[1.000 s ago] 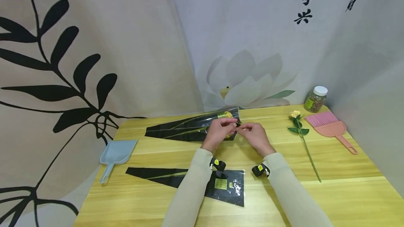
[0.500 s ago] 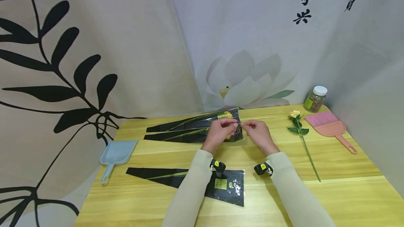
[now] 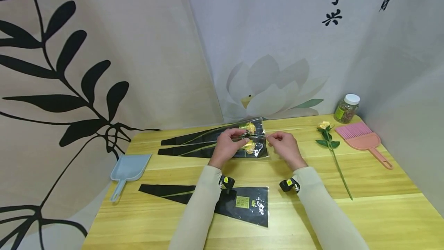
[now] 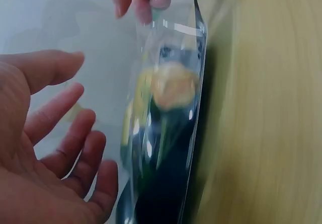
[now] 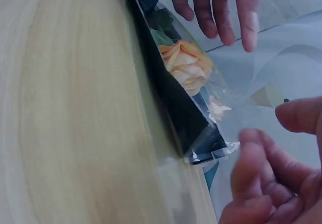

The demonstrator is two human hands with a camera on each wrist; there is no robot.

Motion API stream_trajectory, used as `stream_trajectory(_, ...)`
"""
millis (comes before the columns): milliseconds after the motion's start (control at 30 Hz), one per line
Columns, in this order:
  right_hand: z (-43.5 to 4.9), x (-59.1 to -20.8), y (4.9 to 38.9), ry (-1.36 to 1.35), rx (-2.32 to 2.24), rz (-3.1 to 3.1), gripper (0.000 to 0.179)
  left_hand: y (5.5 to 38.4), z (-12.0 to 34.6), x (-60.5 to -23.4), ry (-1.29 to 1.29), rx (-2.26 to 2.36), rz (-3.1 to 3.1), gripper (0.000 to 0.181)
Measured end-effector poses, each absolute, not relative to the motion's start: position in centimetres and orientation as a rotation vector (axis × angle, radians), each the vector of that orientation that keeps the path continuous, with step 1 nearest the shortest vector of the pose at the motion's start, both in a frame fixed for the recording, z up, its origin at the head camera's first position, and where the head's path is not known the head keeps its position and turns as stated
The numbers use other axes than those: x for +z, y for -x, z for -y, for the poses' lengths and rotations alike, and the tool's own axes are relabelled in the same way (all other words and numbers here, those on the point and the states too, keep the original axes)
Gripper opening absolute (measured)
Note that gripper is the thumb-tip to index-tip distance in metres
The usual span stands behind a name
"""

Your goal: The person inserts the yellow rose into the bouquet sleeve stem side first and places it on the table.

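Observation:
My left hand [image 3: 227,146] is over the nearer wrapped rose [image 3: 249,146], which lies in a black and clear flower sleeve [image 5: 188,116]. Its fingers are spread and hold nothing in the left wrist view, with the sleeve beside them. At the sleeve's mouth is my right hand [image 3: 285,149], fingers loosely bent. A gap shows between its thumb [image 5: 302,114] and index finger in the right wrist view; the fingertips are close to the clear film edge. Another wrapped rose [image 3: 250,128] lies just behind in its own sleeve.
A flat black flower sleeve [image 3: 254,209] lies in front, partly under my left forearm. A loose yellow rose [image 3: 327,138] lies at right, beside a pink dustpan and brush [image 3: 362,140]. Behind them stands a lidded jar [image 3: 347,109]. At left lies a blue dustpan [image 3: 130,166].
My hands, first close together at the sleeve's mouth, have parted. The left moved left, uncovering the nearer rose; the right shifted slightly right. The nearer sleeve turned slightly and now lies flatter.

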State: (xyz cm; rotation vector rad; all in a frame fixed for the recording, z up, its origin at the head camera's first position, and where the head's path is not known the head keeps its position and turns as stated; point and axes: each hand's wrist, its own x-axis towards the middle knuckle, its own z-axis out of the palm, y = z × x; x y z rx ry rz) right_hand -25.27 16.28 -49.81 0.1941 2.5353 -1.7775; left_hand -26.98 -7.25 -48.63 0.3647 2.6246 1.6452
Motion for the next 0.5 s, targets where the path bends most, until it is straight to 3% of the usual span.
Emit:
stream_trajectory(333,-15.6,-50.3,25.3,-0.209,-1.753,-2.469,0.057,27.3,10.3,-49.3,-0.438,1.178,-2.848,0.056)
stream_trajectory(500,-15.2,-50.6,25.4,-0.236,-1.772,-2.449,0.054,27.3,10.7,-49.7,-0.471,0.985,-2.91,0.059)
